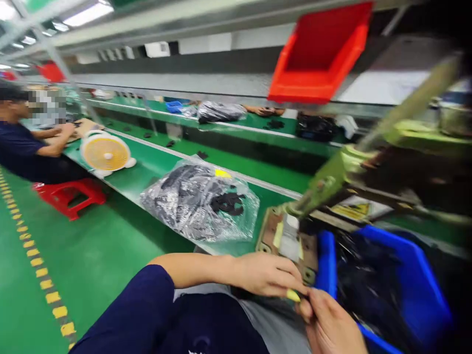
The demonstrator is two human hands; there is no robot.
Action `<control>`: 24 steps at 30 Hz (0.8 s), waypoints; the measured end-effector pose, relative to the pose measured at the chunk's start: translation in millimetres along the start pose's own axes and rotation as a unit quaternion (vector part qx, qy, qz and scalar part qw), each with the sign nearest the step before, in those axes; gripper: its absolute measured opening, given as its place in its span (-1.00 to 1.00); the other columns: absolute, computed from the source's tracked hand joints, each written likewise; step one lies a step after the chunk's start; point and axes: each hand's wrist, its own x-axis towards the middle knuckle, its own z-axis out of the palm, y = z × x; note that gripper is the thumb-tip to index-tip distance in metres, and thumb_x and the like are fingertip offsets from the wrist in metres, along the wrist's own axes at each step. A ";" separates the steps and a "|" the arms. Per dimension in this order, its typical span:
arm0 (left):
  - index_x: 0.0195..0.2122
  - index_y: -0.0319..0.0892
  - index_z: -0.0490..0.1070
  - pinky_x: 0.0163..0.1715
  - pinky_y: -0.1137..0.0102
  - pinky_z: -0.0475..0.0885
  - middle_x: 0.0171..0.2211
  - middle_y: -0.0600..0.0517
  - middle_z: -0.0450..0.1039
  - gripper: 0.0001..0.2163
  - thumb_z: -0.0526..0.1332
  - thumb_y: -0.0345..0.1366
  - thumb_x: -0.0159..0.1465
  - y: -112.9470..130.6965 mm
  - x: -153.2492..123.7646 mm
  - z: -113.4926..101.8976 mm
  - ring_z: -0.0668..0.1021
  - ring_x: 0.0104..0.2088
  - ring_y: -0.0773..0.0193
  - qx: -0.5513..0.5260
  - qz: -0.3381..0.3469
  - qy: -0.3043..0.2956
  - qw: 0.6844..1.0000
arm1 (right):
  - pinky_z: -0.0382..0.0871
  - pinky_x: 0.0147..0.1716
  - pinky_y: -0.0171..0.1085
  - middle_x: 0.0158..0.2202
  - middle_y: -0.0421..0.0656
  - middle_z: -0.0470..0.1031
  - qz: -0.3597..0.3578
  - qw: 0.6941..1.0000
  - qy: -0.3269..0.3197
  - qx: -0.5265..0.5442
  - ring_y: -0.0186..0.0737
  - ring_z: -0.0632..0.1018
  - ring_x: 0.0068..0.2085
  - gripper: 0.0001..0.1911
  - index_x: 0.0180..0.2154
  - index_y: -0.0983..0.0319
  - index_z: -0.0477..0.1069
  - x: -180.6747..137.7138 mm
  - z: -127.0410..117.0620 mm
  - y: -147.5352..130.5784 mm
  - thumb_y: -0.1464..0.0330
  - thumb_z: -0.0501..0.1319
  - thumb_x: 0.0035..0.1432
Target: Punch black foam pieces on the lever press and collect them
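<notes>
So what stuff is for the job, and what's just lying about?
Probably for the job:
- dark piece pinched between left hand and right hand
- press
- blue bin
- bag

Seemingly just about:
- fan
- red bin

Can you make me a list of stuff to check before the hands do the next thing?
1. Hands together: ok, the left hand and right hand meet at the fingertips.
2. Good grip on the small dark piece: cannot tell, the fingers hide most of it.
3. Left hand well away from the machine: cannot tell, it shows right by the base, and the gap is unclear.
4. Clear bag on the table: ok, with dark pieces in it.
5. Blue bin close by: ok, beside the machine.
6. Other person out of the way: ok, farther along the table.
</notes>
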 end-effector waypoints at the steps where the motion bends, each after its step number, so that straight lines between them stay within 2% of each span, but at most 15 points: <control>1: -0.04 -0.25 0.55 0.06 0.45 0.48 -0.10 -0.18 0.56 -0.76 0.13 -0.31 0.40 0.3 -2.9 3.3 0.60 -0.05 0.21 -0.016 -0.011 0.030 0.999 | 0.24 -0.65 -0.34 -0.69 -0.24 0.31 -0.019 1.000 0.002 -0.022 -0.37 0.32 -0.63 -0.48 -0.56 0.22 0.40 -2.8 5.1 0.4 -0.09 0.29 0.08; 3: -0.06 -0.25 0.53 -0.05 0.40 0.53 -0.18 -0.18 0.57 -0.78 0.11 -0.34 0.41 -0.5 -6.6 7.4 0.61 -0.13 0.22 -0.047 -0.025 0.109 0.993 | 0.30 -0.61 -0.32 -0.65 -0.20 0.39 -0.049 0.997 -0.007 -0.058 -0.33 0.39 -0.60 -0.48 -0.44 0.24 0.48 -2.8 12.0 -0.1 -0.09 0.19 0.17; 5: -0.10 -0.22 0.53 -0.14 0.40 0.55 -0.23 -0.13 0.58 -0.81 0.14 -0.33 0.41 -2.9 -8.5 9.2 0.62 -0.21 0.25 -0.068 -0.038 0.176 0.981 | 0.42 -0.49 -0.28 -0.52 -0.15 0.53 -0.058 0.995 0.017 -0.081 -0.27 0.49 -0.51 -0.55 -0.27 0.23 0.54 -0.4 12.8 -0.6 -0.03 0.30 0.10; 8: -0.12 -0.21 0.52 -0.20 0.40 0.56 -0.27 -0.08 0.59 -0.87 0.20 -0.35 0.38 -6.1 -10.9 11.1 0.62 -0.25 0.28 -0.070 -0.037 0.224 0.971 | 0.49 -0.31 -0.24 -0.35 -0.12 0.61 -0.083 0.989 0.034 -0.115 -0.23 0.57 -0.36 -0.67 -0.24 0.19 0.56 -1.9 9.1 0.2 0.09 0.38 0.05; 11: -0.15 -0.21 0.49 -0.19 0.40 0.57 -0.23 -0.09 0.60 -0.89 0.20 -0.44 0.36 -6.8 -14.1 14.1 0.63 -0.22 0.28 -0.070 -0.024 0.237 0.969 | 0.48 -0.22 -0.22 -0.31 -0.14 0.61 -0.118 0.982 0.039 -0.141 -0.22 0.57 -0.29 -0.80 -0.27 0.14 0.57 -7.5 8.2 1.7 0.17 0.34 0.12; 15: -0.18 -0.22 0.47 -0.16 0.40 0.58 -0.19 -0.09 0.59 -0.88 0.20 -0.53 0.32 -7.8 -16.8 18.2 0.63 -0.19 0.30 -0.072 -0.002 0.237 0.969 | 0.48 -0.18 -0.18 -0.32 -0.15 0.62 -0.148 0.975 0.044 -0.160 -0.21 0.57 -0.30 -0.87 -0.29 0.11 0.57 -10.4 10.2 3.5 0.23 0.33 0.13; 24: -0.15 -0.20 0.49 -0.17 0.38 0.59 -0.17 -0.09 0.59 -0.87 0.20 -0.49 0.34 -21.0 -23.9 25.5 0.63 -0.18 0.30 -0.071 -0.005 0.230 0.971 | 0.45 -0.17 -0.17 -0.33 -0.17 0.60 -0.126 0.981 0.047 -0.137 -0.21 0.56 -0.30 -0.89 -0.27 0.09 0.58 -8.5 12.1 8.8 0.28 0.37 0.10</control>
